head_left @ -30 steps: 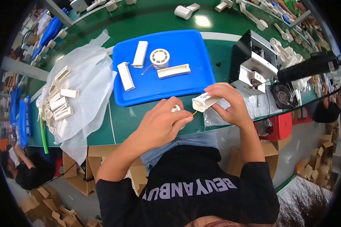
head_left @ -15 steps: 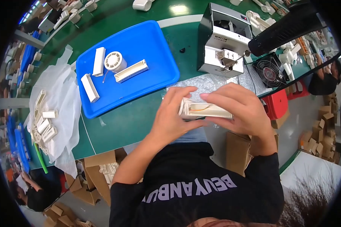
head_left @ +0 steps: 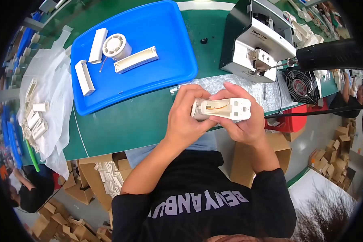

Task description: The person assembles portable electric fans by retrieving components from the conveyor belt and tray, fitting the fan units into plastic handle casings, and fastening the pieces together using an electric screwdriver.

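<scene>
Joining handle point(head_left: 241, 108) and round part point(head_left: 195, 109) looks like the step in hand, at the bench point(head_left: 109, 133) edge near the tray point(head_left: 171, 60). The left hand point(head_left: 182, 121) wraps its fingers about the round part — the right hand point(head_left: 249, 126) pinches the handle between thumb and fingers. The next move seems to call for even pressure — wire point(head_left: 218, 107) clear of the seam.

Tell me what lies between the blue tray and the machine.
In the head view, a small black piece lies on the green tabletop; lower down, some shiny sheeting.
</scene>
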Demonstrator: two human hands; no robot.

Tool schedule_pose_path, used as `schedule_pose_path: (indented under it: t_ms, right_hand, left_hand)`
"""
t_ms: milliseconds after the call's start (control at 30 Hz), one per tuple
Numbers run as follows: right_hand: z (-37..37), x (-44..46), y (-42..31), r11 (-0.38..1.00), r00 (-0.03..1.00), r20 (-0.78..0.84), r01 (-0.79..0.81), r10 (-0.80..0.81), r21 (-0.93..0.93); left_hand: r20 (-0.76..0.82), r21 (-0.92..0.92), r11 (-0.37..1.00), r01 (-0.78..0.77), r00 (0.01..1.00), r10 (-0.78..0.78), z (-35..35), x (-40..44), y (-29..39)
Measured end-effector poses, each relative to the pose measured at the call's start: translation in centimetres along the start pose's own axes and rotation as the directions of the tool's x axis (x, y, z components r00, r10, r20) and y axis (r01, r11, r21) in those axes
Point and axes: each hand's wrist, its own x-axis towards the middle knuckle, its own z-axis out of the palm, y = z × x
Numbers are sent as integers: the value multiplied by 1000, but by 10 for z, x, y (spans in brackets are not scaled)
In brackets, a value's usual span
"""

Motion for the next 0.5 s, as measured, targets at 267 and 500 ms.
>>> schedule_pose_path:
  t_ms: [267, 500]
  right_hand:
    - [1, 17, -12, 993, 996, 75, -43, 52, -109]
    - [6, 16, -10, 1000, 1000, -12, -7, 6, -30]
  left_hand:
    - [-43, -60, 996, -61, 997, 58, 2, 1, -4]
    - [-55, -29, 997, -75, 996, 73, 8, 4, -4]
